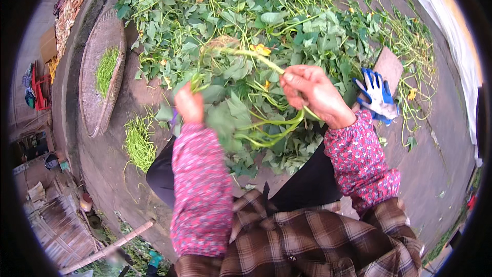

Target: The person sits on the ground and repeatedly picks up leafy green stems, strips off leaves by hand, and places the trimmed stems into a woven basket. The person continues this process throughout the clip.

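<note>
A thick, pale green sweet potato vine (265, 60) arches between my two hands above the leaf heap. My right hand (313, 92) pinches one end of it between thumb and fingers; several green stalks (282, 134) loop out below that palm. Motion blurs my left hand (189, 104), closed around leafy stalks (198, 82) whose tops stick out above the fist. Broad leaves (226, 117), also blurred, hang between the hands. Beyond and beneath lies a wide heap of cut vines and leaves (230, 19).
Picked stalks form a pile (140, 142) on the concrete floor (111, 169) by my left knee. A woven bamboo tray (94, 111) farther left carries another bunch (107, 71). Blue-and-white work gloves (376, 94) lie at right against a flat slab (388, 63). A wooden pole (111, 246) shows lower left.
</note>
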A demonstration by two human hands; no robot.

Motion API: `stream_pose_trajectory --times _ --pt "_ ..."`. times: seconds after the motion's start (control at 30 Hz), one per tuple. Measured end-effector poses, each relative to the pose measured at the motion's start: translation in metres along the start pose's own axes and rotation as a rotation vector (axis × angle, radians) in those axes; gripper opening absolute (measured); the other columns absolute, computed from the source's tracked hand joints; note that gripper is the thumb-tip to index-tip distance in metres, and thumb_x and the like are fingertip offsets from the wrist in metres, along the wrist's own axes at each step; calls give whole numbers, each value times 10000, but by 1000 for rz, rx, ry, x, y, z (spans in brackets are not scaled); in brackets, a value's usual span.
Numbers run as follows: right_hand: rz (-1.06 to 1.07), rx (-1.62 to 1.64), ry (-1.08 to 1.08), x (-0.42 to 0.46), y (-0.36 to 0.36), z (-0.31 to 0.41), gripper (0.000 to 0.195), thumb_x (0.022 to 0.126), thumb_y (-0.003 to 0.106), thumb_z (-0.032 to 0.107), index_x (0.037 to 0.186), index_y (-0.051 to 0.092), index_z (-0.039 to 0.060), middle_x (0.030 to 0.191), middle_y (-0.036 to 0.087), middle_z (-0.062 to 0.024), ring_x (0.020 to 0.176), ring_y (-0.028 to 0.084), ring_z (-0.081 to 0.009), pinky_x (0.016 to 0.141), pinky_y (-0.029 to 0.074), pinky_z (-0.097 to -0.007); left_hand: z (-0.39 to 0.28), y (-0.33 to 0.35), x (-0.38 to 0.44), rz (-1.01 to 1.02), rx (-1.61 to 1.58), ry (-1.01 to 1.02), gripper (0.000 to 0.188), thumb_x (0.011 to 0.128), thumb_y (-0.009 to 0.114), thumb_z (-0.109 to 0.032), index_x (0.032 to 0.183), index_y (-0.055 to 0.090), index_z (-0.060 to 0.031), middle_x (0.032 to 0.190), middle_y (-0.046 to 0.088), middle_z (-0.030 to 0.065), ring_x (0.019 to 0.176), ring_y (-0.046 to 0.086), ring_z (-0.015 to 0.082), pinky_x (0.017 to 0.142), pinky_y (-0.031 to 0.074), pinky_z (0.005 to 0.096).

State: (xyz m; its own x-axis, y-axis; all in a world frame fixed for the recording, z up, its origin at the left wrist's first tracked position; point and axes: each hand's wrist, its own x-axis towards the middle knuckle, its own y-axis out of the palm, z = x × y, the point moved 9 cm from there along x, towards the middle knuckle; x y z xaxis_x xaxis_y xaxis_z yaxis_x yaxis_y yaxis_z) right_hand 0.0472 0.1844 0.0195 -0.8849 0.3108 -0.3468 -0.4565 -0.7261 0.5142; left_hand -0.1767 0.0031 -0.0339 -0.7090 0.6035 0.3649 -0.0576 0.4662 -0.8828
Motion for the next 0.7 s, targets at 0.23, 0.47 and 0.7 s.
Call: stream_pose_trajectory --times 0.23,0.47,0.7 --pt "7 60 -16 20 -16 -10 182 905 502 120 1015 554 -15 909 578 -63 825 591 -165 654 482 -257 -35 -87 -16 -166 -704 -423 140 878 574 -173 841 595 -40 739 579 -2 655 524 82 585 424 221" --pt "54 -369 -47 22 23 -19 219 863 543 111 1030 605 -16 846 583 -15 777 510 -75 704 457 -247 -71 -75 -47 104 -1052 -503 200 748 687 -124 902 638 -5 799 647 71 715 609 144 679 499 285" --pt "87 -419 -159 16 37 -15 241 848 540 45 1065 594 -45 945 637 -71 870 579 -117 812 458 -265 -147 -7 -79 386 -1377 -522 145 803 657 -130 864 641 1 739 608 -26 660 506 35 575 430 219"
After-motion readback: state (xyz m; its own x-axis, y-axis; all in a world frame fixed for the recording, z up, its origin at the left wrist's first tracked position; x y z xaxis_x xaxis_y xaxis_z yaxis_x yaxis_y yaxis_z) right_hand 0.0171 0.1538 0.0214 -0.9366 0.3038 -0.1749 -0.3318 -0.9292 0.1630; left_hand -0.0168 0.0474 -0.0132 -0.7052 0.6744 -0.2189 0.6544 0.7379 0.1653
